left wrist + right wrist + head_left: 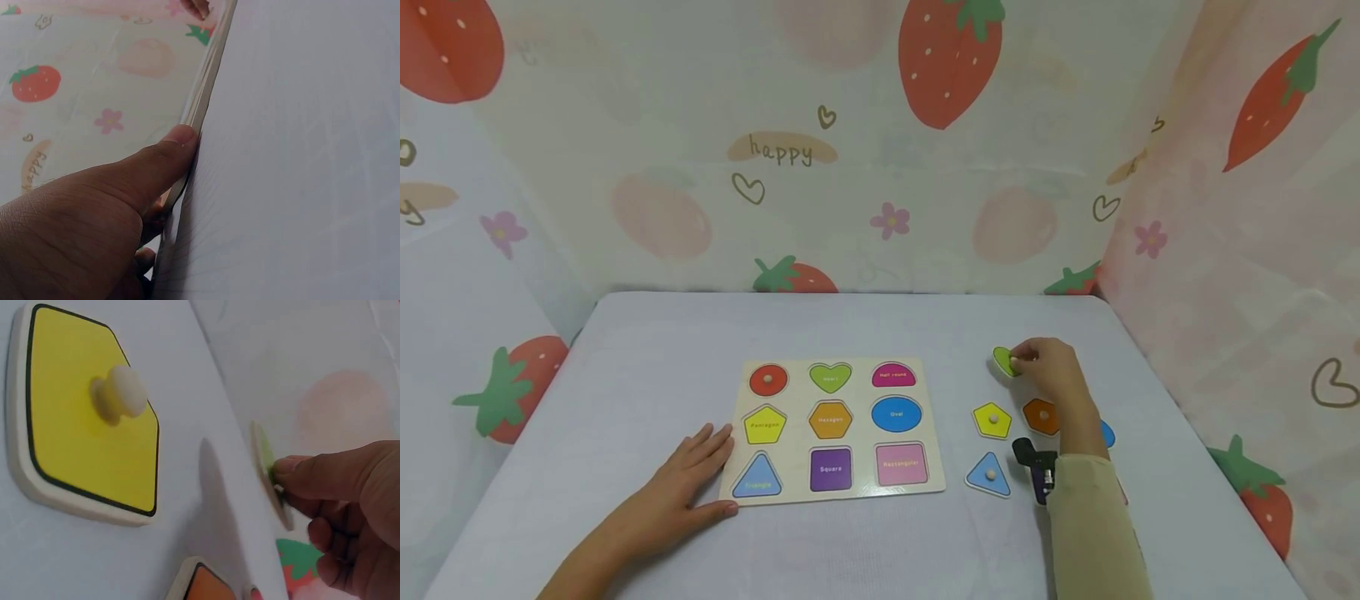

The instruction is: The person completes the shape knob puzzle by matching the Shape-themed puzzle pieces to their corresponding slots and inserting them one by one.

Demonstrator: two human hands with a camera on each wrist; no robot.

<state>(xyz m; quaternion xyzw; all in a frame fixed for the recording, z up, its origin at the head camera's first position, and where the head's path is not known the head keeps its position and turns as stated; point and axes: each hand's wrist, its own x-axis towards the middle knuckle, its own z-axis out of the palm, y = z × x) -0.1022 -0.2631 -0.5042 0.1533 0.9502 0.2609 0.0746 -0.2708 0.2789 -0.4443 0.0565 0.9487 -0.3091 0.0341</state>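
My right hand (1054, 367) pinches the green heart puzzle piece (1002, 360) by its knob. In the right wrist view the heart piece (265, 456) is tilted and raised off the table, its shadow below. A shape puzzle board (867, 483) lies flat at mid-table, its red circle piece (767, 380) in its slot with the knob up. The board's heart slot (831, 378) shows its printed green bottom. My left hand (681, 487) lies at the board's left edge, fingers extended and touching it. In the left wrist view its thumb (169, 153) is against the board's side.
Right of the board lie a yellow pentagon piece (992, 421), an orange hexagon piece (1041, 416) and a blue triangle piece (989, 475). The right forearm partly covers a blue piece (1107, 433) and a purple piece (1040, 485). Strawberry-printed cloth (865, 217) stands behind the white table.
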